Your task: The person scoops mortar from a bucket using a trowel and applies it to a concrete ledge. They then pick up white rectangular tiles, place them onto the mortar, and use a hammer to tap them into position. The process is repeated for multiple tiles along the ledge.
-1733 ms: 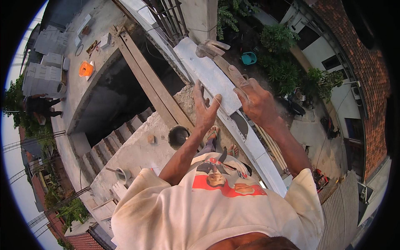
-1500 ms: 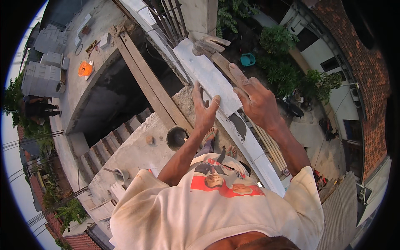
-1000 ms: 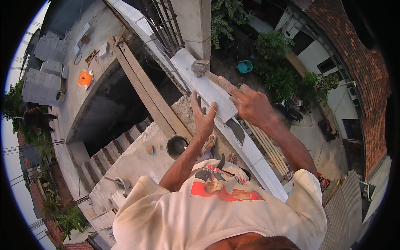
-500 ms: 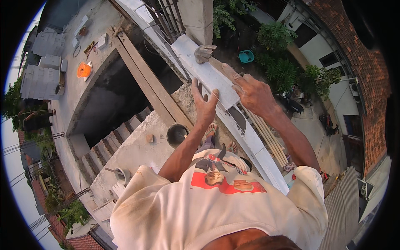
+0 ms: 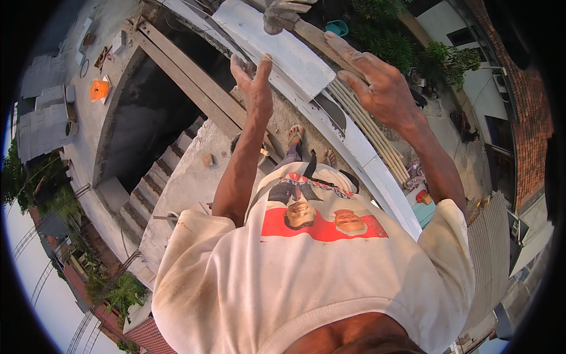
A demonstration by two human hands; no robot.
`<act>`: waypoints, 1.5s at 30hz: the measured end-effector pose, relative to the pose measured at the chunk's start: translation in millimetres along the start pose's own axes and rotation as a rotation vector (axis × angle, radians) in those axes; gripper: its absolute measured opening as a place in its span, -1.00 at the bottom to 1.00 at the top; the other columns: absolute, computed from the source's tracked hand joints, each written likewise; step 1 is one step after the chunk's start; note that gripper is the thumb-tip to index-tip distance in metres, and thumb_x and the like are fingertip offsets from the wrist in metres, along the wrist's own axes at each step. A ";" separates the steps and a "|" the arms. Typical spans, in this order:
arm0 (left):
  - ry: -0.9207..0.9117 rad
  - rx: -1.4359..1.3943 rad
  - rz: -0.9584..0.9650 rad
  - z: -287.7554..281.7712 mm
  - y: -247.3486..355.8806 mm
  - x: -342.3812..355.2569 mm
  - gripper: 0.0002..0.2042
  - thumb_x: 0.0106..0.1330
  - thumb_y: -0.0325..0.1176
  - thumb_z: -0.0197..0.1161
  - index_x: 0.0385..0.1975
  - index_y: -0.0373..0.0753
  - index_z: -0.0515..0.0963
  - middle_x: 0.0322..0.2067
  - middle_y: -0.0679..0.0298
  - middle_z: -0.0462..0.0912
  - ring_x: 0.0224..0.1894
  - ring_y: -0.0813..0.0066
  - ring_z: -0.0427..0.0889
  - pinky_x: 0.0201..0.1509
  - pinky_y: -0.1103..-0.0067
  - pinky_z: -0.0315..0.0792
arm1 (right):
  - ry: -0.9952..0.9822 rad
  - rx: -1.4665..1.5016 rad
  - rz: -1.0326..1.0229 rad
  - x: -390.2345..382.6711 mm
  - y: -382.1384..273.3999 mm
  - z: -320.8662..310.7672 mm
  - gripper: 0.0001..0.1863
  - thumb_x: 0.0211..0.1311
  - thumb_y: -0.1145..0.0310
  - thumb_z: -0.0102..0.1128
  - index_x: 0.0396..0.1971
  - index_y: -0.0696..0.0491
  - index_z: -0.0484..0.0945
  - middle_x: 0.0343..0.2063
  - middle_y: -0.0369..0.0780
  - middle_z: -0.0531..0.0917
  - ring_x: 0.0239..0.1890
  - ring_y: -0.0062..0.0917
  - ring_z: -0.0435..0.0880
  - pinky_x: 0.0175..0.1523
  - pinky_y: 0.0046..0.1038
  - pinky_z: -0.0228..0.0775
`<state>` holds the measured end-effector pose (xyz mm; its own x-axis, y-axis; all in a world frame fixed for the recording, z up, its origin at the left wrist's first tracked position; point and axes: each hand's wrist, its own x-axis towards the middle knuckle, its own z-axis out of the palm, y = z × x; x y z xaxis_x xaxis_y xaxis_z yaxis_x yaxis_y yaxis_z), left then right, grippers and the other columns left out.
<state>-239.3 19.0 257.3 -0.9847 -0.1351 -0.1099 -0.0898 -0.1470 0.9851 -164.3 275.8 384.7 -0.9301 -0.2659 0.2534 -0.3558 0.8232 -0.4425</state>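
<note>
A pale, white-grey building block (image 5: 283,53) lies on top of a narrow wall of similar blocks (image 5: 377,177). My left hand (image 5: 254,88) is beside the block's left side, fingers and thumb spread, holding nothing. My right hand (image 5: 377,85) grips the wooden handle of a claw hammer (image 5: 282,16), with the index finger stretched along it. The hammer's metal head is over the far part of the block; whether it touches is unclear. A dark grey patch (image 5: 331,113) shows on the wall at the block's near end.
Two long wooden planks (image 5: 188,82) span a dark stair opening left of me. Concrete steps (image 5: 156,186) descend there. Bamboo poles (image 5: 371,133) lean outside the wall, above a lower yard. An orange container (image 5: 99,90) and stacked blocks (image 5: 44,127) are at far left.
The whole view has shifted, so the block and hammer appear higher and larger. My left hand has moved left and farther along the block's side. The right hand keeps its grip on the hammer.
</note>
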 end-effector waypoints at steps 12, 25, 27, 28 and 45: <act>0.012 0.041 -0.078 -6.8 16.0 17.9 0.11 0.26 -0.04 0.45 0.62 -0.34 -0.18 0.60 -0.13 -0.06 0.60 -0.07 0.09 0.58 0.00 0.03 | -0.161 -0.097 0.040 -45.4 -16.8 -7.7 -0.36 0.33 0.40 0.41 0.42 -0.01 0.50 -0.30 -0.15 0.67 -0.41 -0.29 0.69 -0.30 -0.26 0.66; 0.021 -0.027 -0.065 -0.2 10.9 24.6 0.09 0.28 -0.05 0.44 0.62 -0.34 -0.17 0.61 -0.12 -0.09 0.61 -0.06 0.05 0.60 0.03 -0.02 | -0.237 -0.149 0.129 -50.2 -27.5 -14.4 -0.26 0.24 0.43 0.48 0.43 0.10 0.43 -0.11 -0.05 0.72 -0.25 -0.22 0.79 -0.22 -0.26 0.68; 0.002 -0.027 -0.069 2.5 14.5 23.2 0.09 0.28 -0.05 0.45 0.62 -0.34 -0.18 0.61 -0.11 -0.09 0.62 -0.05 0.04 0.60 0.03 -0.04 | -0.153 -0.080 0.108 -64.9 -22.4 -19.8 -0.23 0.24 0.42 0.49 0.45 0.10 0.39 0.00 0.00 0.72 -0.17 -0.19 0.81 -0.12 -0.24 0.70; 0.000 -0.024 -0.078 0.9 13.7 20.9 0.10 0.28 -0.05 0.45 0.62 -0.34 -0.18 0.61 -0.11 -0.09 0.62 -0.05 0.04 0.61 0.04 -0.05 | -0.078 -0.010 0.174 -68.2 -31.3 -26.4 -0.24 0.24 0.41 0.49 0.44 0.11 0.40 0.03 0.00 0.71 -0.16 -0.21 0.81 -0.09 -0.22 0.69; -0.144 0.583 -0.326 -148.8 -193.5 -123.6 -0.18 0.35 -0.16 0.40 0.50 -0.43 0.19 0.34 -0.18 0.38 0.40 0.04 0.39 0.40 0.26 0.36 | -0.152 0.641 0.846 -399.7 -136.9 70.4 -0.38 0.25 -0.15 0.48 -0.08 0.18 0.68 -0.37 -0.04 0.74 -0.36 -0.27 0.74 -0.20 -0.27 0.52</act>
<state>-78.0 -81.6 60.6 -0.9002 -0.0360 -0.4341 -0.4112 0.3988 0.8197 249.8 234.1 283.4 -0.8828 0.1713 -0.4375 0.4693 0.3637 -0.8046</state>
